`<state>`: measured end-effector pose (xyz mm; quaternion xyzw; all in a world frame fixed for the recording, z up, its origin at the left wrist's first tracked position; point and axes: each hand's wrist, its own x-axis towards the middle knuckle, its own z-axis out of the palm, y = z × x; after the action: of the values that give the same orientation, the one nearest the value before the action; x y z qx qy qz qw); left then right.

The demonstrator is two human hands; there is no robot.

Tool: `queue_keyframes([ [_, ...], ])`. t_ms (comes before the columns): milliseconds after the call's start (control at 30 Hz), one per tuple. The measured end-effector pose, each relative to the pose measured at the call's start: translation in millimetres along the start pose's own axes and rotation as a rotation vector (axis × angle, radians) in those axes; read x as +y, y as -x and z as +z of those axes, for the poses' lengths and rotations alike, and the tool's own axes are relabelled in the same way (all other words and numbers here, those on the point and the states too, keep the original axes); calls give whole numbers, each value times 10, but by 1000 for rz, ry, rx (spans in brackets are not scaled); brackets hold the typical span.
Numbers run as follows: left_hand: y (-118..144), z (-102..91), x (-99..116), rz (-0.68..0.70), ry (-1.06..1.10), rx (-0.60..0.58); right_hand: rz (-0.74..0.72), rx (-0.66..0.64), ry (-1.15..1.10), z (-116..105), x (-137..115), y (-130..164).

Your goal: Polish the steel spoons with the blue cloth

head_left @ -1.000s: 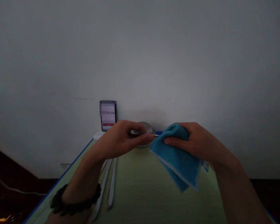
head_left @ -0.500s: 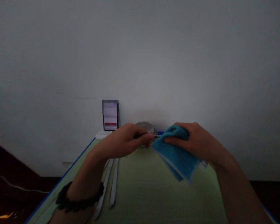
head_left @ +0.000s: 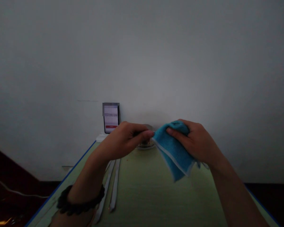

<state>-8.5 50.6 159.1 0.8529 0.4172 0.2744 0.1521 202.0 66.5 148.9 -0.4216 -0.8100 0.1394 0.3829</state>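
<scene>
Both hands meet over the far end of the desk, a metal utensil passing into a cloth.

The left hand (head_left: 123,140) pinches the thin utensil (head_left: 137,133) level, so the right hand (head_left: 194,142) can close the blue cloth (head_left: 172,151) around its hidden tip; two more utensils (head_left: 113,183) lie along the desk's (head_left: 144,195) left edge.

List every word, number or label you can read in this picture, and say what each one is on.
No text can be read.
Phone screen, propped at the far end of the table: pale lines and a red bar show, too small and blurred to read.
Blue cloth in the right hand: no label shows.
Left hand and its dark bracelet: no marking.
</scene>
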Motion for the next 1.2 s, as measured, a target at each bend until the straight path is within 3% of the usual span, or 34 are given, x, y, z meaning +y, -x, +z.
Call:
queue_keyframes([
  [133,-1,26,40,-41,191,51,135,289,-245,63,-11,-11],
  [267,-4,39,46,-75,259,84,251,367,-349,161,-20,-3],
  [400,21,-45,0,-106,264,68,211,431,-328,288,-61,13],
  [500,61,-130,-56,-126,268,45,130,308,-311,316,-50,20],
  [700,112,-178,-87,-114,132,-90,-51,-330,-218,20,51,51],
  [767,112,-161,-61,-111,61,-147,-100,-482,-172,-68,58,59],
  [833,104,-139,-28,-116,-10,-159,-120,-511,-133,-104,53,53],
  [1100,25,-68,73,-76,-73,-132,-58,-292,41,-108,47,14],
  [1200,4,-27,128,-66,-66,-132,-69,-276,93,-111,44,25],
])
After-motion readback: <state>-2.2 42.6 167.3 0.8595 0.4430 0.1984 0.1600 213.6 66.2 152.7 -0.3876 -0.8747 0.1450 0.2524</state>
